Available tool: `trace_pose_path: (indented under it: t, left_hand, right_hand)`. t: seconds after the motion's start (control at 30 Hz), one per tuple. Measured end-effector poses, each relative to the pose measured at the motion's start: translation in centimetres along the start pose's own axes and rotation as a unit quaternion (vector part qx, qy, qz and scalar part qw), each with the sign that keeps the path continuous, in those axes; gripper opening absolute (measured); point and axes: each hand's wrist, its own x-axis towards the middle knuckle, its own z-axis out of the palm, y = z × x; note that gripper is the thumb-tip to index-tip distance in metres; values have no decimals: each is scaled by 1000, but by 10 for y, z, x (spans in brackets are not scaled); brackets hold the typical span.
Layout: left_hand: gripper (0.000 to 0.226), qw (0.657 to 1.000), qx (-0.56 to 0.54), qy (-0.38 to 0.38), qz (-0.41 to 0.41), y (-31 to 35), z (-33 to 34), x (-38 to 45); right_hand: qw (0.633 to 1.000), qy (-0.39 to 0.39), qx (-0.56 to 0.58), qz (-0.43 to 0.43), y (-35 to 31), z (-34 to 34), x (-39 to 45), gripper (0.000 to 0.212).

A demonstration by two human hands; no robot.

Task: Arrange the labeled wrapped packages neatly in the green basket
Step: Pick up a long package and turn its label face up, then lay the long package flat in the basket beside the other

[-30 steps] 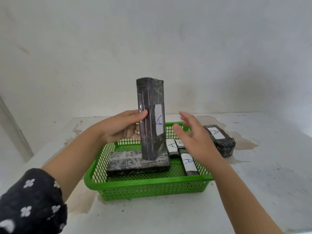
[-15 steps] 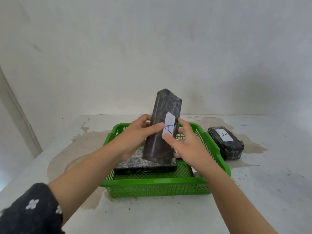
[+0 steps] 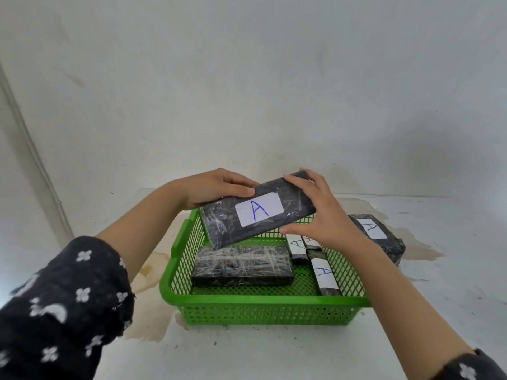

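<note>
I note left hand [image 3: 211, 189] and right hand [image 3: 319, 212] both grasping 1 labeled package [image 3: 255, 213], tilted above the green basket [image 3: 263, 308].

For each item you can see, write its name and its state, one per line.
Held package: gripped by both hands, tilted above basket.
Left hand: gripping.
Right hand: gripping.
Green basket: upright, part filled.
Large flat package: lying in basket.
Outside package: on table.
</note>
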Motion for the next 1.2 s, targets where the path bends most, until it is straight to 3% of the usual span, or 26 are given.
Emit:
trace_pose_path:
  t: [0.13,0.23,0.3,0.4,0.5,0.6,0.7,0.83,1.03,1.2]
  left_hand:
    - [29,986,135,94,9,-6,5,9]
    - [26,924,274,259,63,-12,5,10]
    - [26,894,314,312,70,-23,10,4]
    - [34,896,352,271,1,-48,21,-7]
    - [53,909,389,122,-84,-73,32,-16]
    - [90,897,430,-1,-104,-87,40,-14]
    - [104,876,466,-58,-111,-94,46,-7]
    - [86,852,520,-46,-44,-81,44,-9]
    - [67,902,431,-22,-26,-37,18,-46]
    - [57,939,339,52,10,-13,9,-66]
  right_hand:
    - [998,9,19,58,14,2,-5,90]
    - [994,11,24,106,28,5,-9,88]
    - [991,-2,27,131,36,5,-11,86]
    - [984,11,29,175,44,6,-10,84]
    - [977,25,38,210,48,7,-9,83]
    - [973,15,34,228,50,8,-9,81]
    - [970,-4,31,240,51,10,-9,79]
    - [968,-24,8,249,52,13,-10,78]
    - [967,-54,9,250,51,15,-9,74]
    - [960,-163,-9,227,46,23,-11,71]
